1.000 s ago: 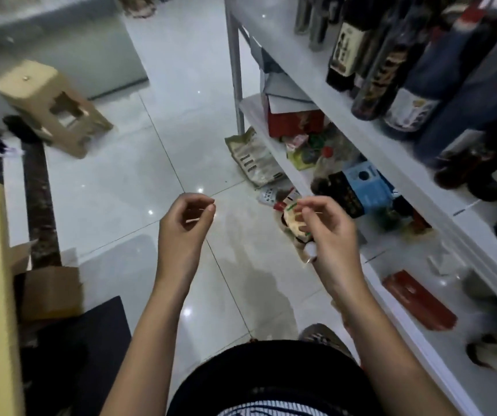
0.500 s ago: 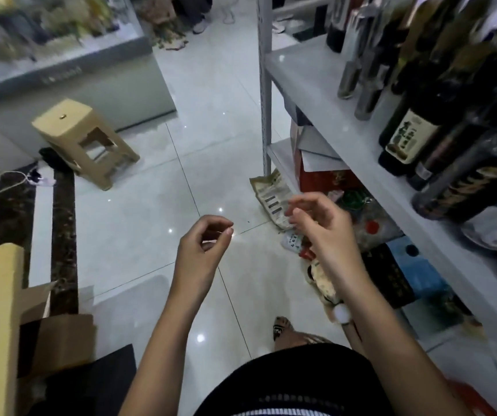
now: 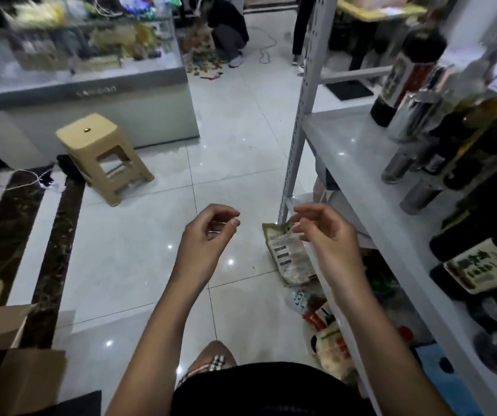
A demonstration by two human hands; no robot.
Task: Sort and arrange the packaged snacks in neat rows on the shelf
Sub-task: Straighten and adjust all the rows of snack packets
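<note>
both hands are sitting wider apart than half a second ago, and the view is tipping upward, so the far counter and more of the upper shelf board are now showing. the left hand [image 3: 208,235] is hovering over the floor tiles with its fingers curled and the thumb and forefinger tips nearly meeting; whether it is pinching anything thin between them, i cannot tell. the right hand [image 3: 326,232] is hovering level with it, just in front of the shelf [image 3: 358,163] upright, fingers loosely curled toward the thumb, and again i cannot tell whether it is holding something. neither hand is touching a snack. the packaged snacks are lying below the right forearm: a beige packet [image 3: 289,256] is resting on the floor at the foot of the upright, by the front edge of the lowest board near its far corner, and a small pale packet [image 3: 299,297], a red packet [image 3: 316,316] and a yellow packet [image 3: 332,355] are trailing in a loose heap along that same edge toward the person, partly hidden by the arm. dark bottles [image 3: 478,265] and metal cans [image 3: 418,193] are crowding the upper board toward its back edge. a tan plastic stool [image 3: 103,154] is standing on the floor well to the left, in front of a glass display counter [image 3: 91,94], and an open cardboard box [image 3: 19,376] is sitting at the lower left.
</note>
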